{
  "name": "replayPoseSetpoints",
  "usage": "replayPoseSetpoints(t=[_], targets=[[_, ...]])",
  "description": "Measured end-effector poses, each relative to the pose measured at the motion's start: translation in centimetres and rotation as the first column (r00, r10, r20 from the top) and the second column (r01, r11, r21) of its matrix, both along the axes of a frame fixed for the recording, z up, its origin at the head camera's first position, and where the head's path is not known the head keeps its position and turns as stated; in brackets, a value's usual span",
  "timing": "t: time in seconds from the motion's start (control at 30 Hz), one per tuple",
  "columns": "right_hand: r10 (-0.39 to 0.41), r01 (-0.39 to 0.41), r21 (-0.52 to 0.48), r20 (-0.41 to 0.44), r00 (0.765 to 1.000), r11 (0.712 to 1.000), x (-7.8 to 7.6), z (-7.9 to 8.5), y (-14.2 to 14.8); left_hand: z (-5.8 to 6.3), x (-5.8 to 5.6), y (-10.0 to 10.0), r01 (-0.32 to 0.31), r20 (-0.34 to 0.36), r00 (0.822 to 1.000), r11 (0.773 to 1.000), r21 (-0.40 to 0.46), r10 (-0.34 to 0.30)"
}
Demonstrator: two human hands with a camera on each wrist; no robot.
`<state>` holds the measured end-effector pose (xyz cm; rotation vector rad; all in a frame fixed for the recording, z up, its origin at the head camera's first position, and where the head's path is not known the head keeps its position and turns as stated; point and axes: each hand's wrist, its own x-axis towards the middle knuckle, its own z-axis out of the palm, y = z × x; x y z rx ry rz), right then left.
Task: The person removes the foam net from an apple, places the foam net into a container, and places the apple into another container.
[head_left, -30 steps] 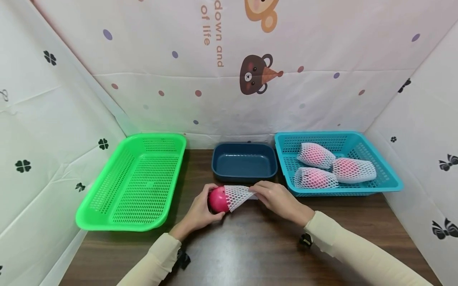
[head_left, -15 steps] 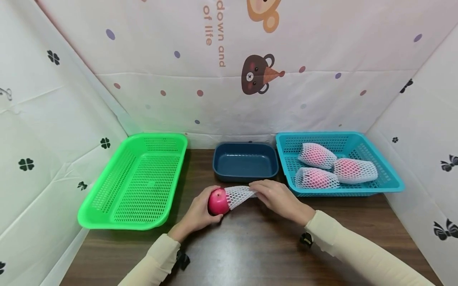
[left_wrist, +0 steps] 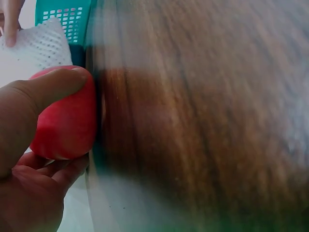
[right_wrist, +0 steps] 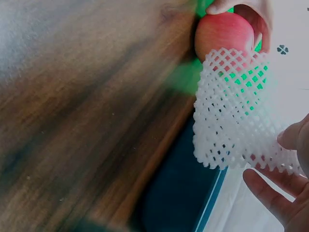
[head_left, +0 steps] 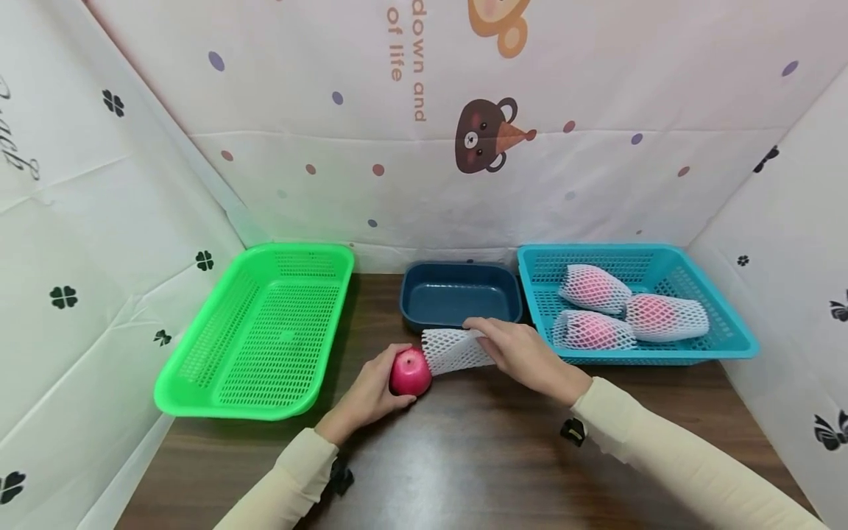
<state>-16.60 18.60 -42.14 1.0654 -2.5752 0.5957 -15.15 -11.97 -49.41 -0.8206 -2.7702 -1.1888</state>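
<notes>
A red apple (head_left: 411, 372) is gripped at the table's middle by my left hand (head_left: 373, 390), thumb on one side and fingers on the other in the left wrist view. Just right of the apple, my right hand (head_left: 523, 357) pinches one end of a white foam net sleeve (head_left: 453, 350). The net (right_wrist: 231, 106) hangs off the apple (right_wrist: 224, 34), its near end right beside the fruit. Whether the two still touch I cannot tell.
A green basket (head_left: 274, 331) stands at the left. Behind the hands is a dark blue tray (head_left: 460, 298). At the right, a blue basket (head_left: 722, 324) holds 3 net-wrapped apples (head_left: 599, 331). A printed cloth (head_left: 298, 96) rises behind.
The net, earlier over part of the apple, has come off it, with the right hand moving slightly up. The apple has turned to show its end. The head view has shifted a little.
</notes>
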Motion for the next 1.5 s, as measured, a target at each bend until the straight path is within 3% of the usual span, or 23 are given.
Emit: replayPoseSetpoints(t=[0.3,0.47,0.67,0.8,1.07,1.3,1.5], targets=[[0.029,-0.030,-0.041,-0.028,0.999,0.999,-0.5,0.9,-0.4,0.1,0.0,0.1,-0.030,0.039,0.999,0.999,-0.015,0.031],[0.026,-0.041,-0.114,-0.127,0.992,0.993,-1.1,1.3,-1.0,0.0,0.0,0.1,-0.020,0.017,1.000,1.000,-0.011,0.020],[-0.048,0.002,-0.210,-0.213,0.976,0.978,-1.9,2.0,-1.9,0.0,0.0,0.0,-0.010,-0.001,1.000,1.000,0.003,0.010],[-0.087,0.056,-0.207,-0.141,0.986,0.977,-1.9,2.4,-2.2,0.0,0.0,-0.1,-0.014,0.014,1.000,1.000,-0.001,0.014],[-0.125,0.129,-0.083,0.055,0.991,0.988,-2.5,2.1,-3.2,0.1,0.0,-0.2,-0.023,0.048,0.999,1.000,-0.019,0.024],[-0.177,0.171,0.046,0.233,0.956,0.984,-3.3,1.7,-3.9,0.1,0.0,-0.2,-0.025,0.052,0.998,0.999,-0.021,0.026],[-0.206,0.175,0.123,0.322,0.924,0.977,-4.2,1.2,-4.5,0.2,-0.1,-0.1,-0.021,0.042,0.999,1.000,-0.023,0.022]])
